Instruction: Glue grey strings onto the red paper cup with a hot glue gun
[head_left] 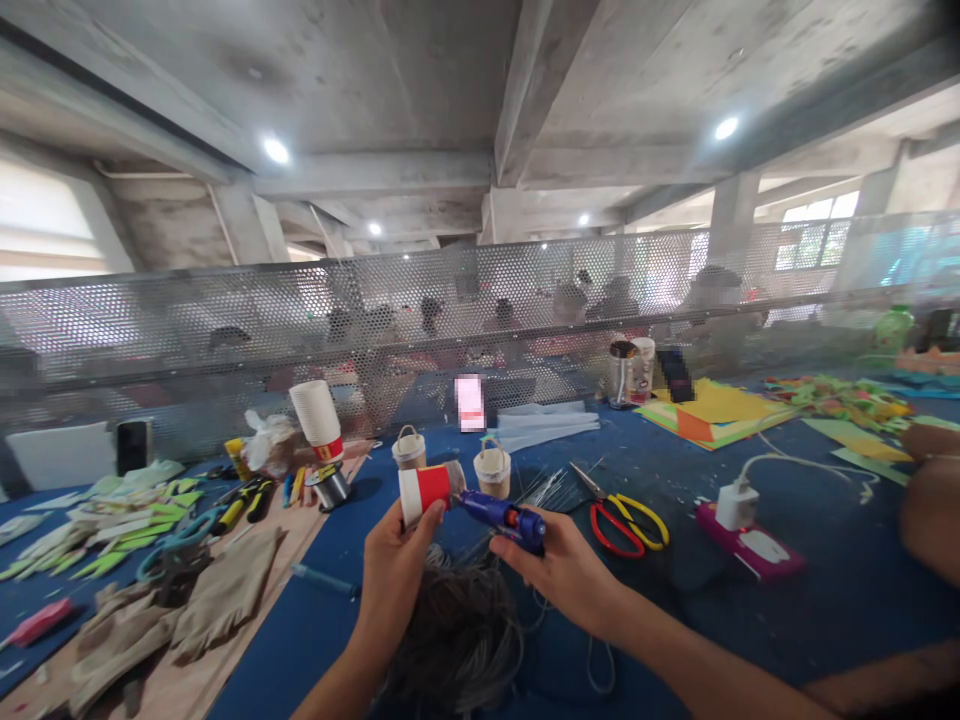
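My left hand is closed around a red and white paper cup, tipped on its side with its far end toward the right. In my right hand is a blue hot glue gun, its nozzle at the cup's right end; whether it touches cannot be told. Two small pale cups with handles, one on the left and one on the right, stand just behind. Below my hands lies a bundle of grey cord. Scissors with red and yellow handles rest right of the glue gun.
A leaning stack of paper cups, a wire spool and work gloves are at left. A magenta power strip with a white charger lies right, near another person's arm. A perforated metal screen runs behind the table.
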